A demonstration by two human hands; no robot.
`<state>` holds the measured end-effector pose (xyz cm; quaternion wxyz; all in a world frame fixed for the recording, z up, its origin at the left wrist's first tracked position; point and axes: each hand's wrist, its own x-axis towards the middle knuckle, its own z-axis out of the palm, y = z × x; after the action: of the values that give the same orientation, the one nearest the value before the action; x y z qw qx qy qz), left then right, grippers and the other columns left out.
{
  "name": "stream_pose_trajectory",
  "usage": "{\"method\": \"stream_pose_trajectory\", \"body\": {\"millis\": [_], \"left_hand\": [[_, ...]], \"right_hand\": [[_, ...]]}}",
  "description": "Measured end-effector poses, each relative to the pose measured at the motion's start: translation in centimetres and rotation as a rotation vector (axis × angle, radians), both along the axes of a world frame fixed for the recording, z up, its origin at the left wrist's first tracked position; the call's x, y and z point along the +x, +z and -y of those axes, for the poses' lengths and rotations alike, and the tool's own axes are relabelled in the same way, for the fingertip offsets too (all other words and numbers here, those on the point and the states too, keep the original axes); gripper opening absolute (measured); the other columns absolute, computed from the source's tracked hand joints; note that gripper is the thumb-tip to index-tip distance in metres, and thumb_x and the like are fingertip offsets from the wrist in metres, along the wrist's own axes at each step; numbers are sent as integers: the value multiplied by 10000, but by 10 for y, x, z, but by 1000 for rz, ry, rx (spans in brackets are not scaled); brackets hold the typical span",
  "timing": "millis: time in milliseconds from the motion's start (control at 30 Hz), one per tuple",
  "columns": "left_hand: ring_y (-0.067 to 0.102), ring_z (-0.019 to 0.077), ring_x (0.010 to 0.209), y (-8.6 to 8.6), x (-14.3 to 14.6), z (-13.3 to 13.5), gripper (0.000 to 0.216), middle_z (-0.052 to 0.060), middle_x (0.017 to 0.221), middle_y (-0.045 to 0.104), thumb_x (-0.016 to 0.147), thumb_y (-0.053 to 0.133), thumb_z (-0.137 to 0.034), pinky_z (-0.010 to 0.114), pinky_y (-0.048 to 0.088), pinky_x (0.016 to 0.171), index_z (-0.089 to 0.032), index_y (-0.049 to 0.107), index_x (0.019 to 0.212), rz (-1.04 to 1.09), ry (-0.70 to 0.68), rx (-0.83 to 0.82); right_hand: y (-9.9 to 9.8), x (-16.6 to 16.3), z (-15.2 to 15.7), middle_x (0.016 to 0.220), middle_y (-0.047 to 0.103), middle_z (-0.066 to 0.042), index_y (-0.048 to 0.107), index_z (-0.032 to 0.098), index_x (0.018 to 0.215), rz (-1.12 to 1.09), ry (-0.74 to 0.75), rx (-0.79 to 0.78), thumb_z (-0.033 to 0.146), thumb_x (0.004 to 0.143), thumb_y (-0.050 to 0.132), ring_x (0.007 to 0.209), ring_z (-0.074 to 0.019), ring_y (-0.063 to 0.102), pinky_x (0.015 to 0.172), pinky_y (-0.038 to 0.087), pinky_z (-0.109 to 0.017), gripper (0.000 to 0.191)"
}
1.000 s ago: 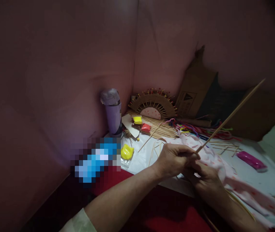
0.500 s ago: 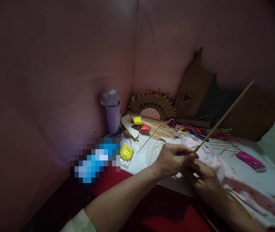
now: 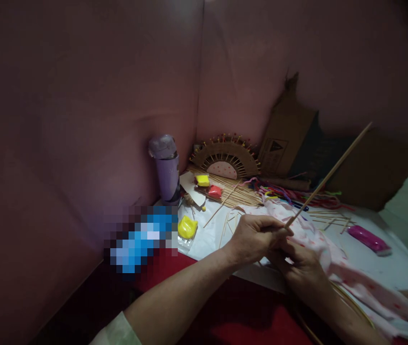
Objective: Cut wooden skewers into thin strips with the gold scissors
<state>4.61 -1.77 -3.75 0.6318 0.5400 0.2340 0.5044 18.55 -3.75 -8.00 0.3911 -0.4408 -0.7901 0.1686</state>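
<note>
My left hand (image 3: 256, 237) is closed in a pinch on the lower end of a long thin wooden stick (image 3: 329, 173) that slants up to the right. Just below and touching it, my right hand (image 3: 299, 263) has its fingers curled; what they grip is hidden under the left hand. Both hands hover over a white sheet (image 3: 379, 268) on a low surface. A pink-spotted cloth (image 3: 336, 261) lies crumpled beside the right hand and trails off to the right.
A purple bottle (image 3: 167, 167) stands in the wall corner. A cardboard fan with pinned sticks (image 3: 225, 158), a pile of thin sticks (image 3: 240, 194), yellow (image 3: 187, 226) and red (image 3: 215, 191) clay packets, coloured pipe cleaners (image 3: 286, 194), a magenta packet (image 3: 368, 238) and torn cardboard (image 3: 290, 132) lie around.
The stick's far tip has swung slightly left and lower. Both hands stay pressed together in the same spot.
</note>
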Motion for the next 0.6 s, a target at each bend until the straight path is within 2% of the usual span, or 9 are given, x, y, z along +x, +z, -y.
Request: {"method": "stream_pose_trajectory", "body": {"millis": [200,400,500,600], "left_hand": [[464,61,495,2,1,0,371,-2,534,557,521,751,-430,201,367,503,-89,677,647,43,76,-9],[463,62,463,1,0,-2,400,-8,505,541,512,742,-471,203,363,475,-93,645,602,57,33,9],[445,55,443,-2,-1,-7,372,-20,488,527,536,737,-448,197,348,459,-98,631,601,37,26,33],[427,51,436,-4,-5,-11,316,-26,486,525,575,730,-401,192,327,447,-104,630,614,-10,33,81]], "right_hand": [[0,0,1,609,606,-13,607,179,687,-23,-4,-34,332,819,527,541,-146,556,529,463,-241,217],[3,-2,0,589,561,2,568,184,665,-7,0,12,300,820,519,543,-137,523,528,431,-235,200],[2,-4,-2,603,557,-3,558,180,661,10,-16,12,285,816,516,562,-139,507,544,418,-245,192],[11,-5,-2,622,567,-6,558,176,666,44,1,-26,252,809,519,591,-139,513,577,410,-250,166]]}}
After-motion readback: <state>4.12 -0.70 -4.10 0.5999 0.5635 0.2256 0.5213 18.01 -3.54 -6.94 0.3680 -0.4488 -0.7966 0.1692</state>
